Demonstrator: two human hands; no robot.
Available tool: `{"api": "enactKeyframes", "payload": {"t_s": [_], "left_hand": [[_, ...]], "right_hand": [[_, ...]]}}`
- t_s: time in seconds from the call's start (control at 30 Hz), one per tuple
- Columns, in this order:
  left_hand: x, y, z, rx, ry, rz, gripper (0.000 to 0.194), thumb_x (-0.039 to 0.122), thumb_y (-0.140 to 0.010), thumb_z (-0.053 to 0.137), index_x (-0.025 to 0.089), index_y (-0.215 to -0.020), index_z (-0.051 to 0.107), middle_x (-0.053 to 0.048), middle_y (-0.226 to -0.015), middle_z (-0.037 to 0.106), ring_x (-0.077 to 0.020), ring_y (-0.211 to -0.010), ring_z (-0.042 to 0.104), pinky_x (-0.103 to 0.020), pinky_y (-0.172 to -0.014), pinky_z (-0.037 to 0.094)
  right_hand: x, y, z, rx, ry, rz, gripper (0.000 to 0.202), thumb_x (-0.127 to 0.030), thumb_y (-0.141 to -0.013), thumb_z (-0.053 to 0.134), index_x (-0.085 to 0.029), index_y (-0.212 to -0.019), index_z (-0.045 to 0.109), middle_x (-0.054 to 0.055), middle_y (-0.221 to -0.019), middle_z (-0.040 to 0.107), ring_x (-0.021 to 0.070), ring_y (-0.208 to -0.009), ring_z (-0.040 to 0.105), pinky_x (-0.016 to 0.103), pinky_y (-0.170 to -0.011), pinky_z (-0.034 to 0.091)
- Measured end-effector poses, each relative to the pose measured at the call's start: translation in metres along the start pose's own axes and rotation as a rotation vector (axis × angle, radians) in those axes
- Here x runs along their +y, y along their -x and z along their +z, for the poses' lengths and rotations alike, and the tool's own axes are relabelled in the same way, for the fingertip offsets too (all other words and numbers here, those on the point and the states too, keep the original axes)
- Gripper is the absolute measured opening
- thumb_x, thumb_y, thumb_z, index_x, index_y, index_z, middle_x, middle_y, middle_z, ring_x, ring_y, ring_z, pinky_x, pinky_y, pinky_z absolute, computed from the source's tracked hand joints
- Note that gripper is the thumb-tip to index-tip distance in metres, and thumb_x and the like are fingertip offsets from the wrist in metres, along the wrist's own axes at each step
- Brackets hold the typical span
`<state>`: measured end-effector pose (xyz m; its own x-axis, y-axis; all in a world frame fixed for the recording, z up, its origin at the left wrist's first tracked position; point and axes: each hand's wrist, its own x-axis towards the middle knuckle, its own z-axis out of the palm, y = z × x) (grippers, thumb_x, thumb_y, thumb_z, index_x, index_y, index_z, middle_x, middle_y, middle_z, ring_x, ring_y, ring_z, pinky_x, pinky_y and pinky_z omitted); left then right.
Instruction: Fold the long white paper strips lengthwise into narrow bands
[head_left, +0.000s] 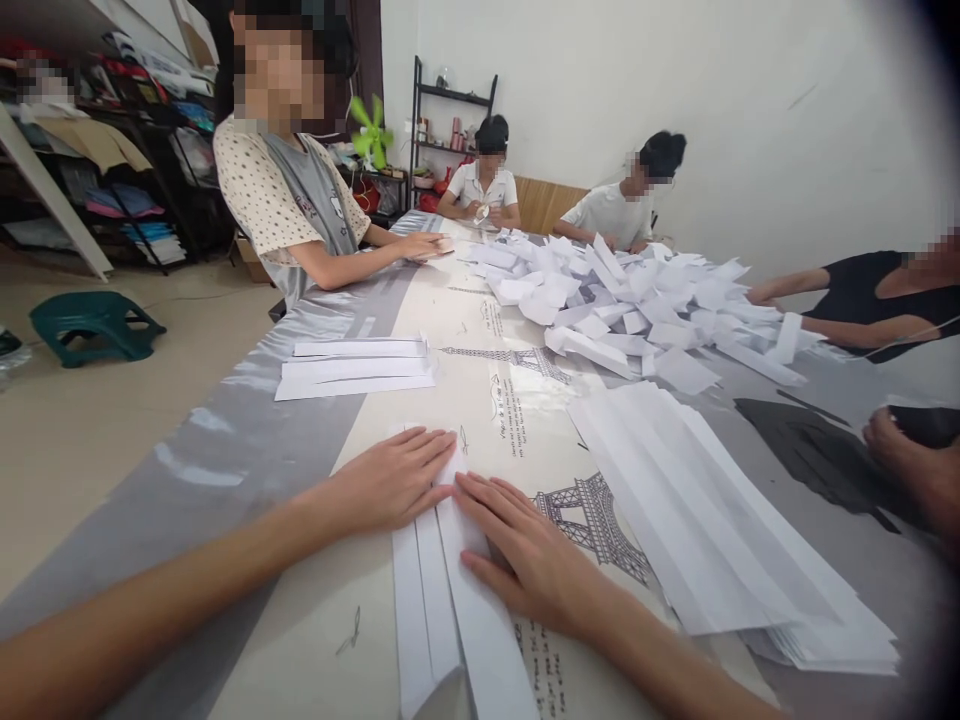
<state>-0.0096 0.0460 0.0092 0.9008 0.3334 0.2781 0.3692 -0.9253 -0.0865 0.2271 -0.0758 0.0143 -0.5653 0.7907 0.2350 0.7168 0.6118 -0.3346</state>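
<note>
Long folded strips of white paper (424,600) lie lengthwise on the table in front of me, with narrow gaps between their folds. My left hand (397,478) rests flat across their far end, fingers stretched out to the right. On the right-hand strip (487,630), my right hand (529,545) lies with its fingers extended and the thumb apart, pressing the paper's edge. Its fingertips nearly meet those of my left hand. The far ends of the strips are partly hidden under both hands.
Folded strips (356,368) lie beyond my left hand. A stack of white sheets (697,510) is at my right, and a large heap of folded paper (622,300) lies farther back. Several people sit or stand around the table. A green stool (94,318) stands on the floor.
</note>
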Motion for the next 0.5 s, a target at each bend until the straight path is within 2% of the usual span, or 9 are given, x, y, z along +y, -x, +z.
{"api": "enactKeyframes", "payload": {"t_s": [0.13, 0.3, 0.43, 0.5], "left_hand": [[-0.011, -0.004, -0.002, -0.013, -0.011, -0.042, 0.057, 0.047, -0.111, 0.029, 0.006, -0.141, 0.054, -0.019, -0.147, 0.057, -0.0294, -0.134, 0.056, -0.043, -0.113, 0.038], [0.001, -0.007, -0.002, 0.027, 0.033, -0.141, 0.067, 0.057, -0.107, 0.035, 0.003, -0.143, 0.051, -0.024, -0.144, 0.057, -0.0332, -0.133, 0.056, -0.046, -0.113, 0.038], [0.004, -0.002, 0.0, 0.027, 0.069, -0.163, 0.06, 0.059, -0.106, 0.037, 0.018, -0.149, 0.047, -0.016, -0.152, 0.051, -0.0328, -0.138, 0.052, -0.047, -0.114, 0.036], [0.002, 0.0, 0.0, 0.006, 0.056, -0.172, 0.06, 0.06, -0.106, 0.037, 0.021, -0.151, 0.045, -0.015, -0.155, 0.049, -0.0325, -0.139, 0.05, -0.048, -0.114, 0.035]], "right_hand": [[0.001, 0.001, 0.0, -0.036, 0.006, -0.006, 0.055, -0.025, -0.104, 0.05, -0.019, -0.157, 0.036, 0.009, -0.162, 0.042, 0.0242, -0.151, 0.036, 0.052, -0.125, 0.034], [0.001, 0.0, 0.0, -0.047, 0.02, -0.001, 0.058, -0.025, -0.104, 0.05, -0.018, -0.159, 0.033, 0.01, -0.165, 0.036, 0.026, -0.154, 0.029, 0.053, -0.125, 0.034], [-0.002, 0.002, -0.002, -0.064, 0.054, 0.003, 0.058, -0.024, -0.105, 0.048, -0.015, -0.16, 0.032, 0.011, -0.165, 0.035, 0.0268, -0.156, 0.025, 0.052, -0.124, 0.035], [-0.004, 0.002, -0.003, -0.068, 0.07, 0.006, 0.057, -0.023, -0.105, 0.047, -0.014, -0.159, 0.033, 0.011, -0.165, 0.036, 0.0278, -0.156, 0.025, 0.052, -0.124, 0.037]]}}
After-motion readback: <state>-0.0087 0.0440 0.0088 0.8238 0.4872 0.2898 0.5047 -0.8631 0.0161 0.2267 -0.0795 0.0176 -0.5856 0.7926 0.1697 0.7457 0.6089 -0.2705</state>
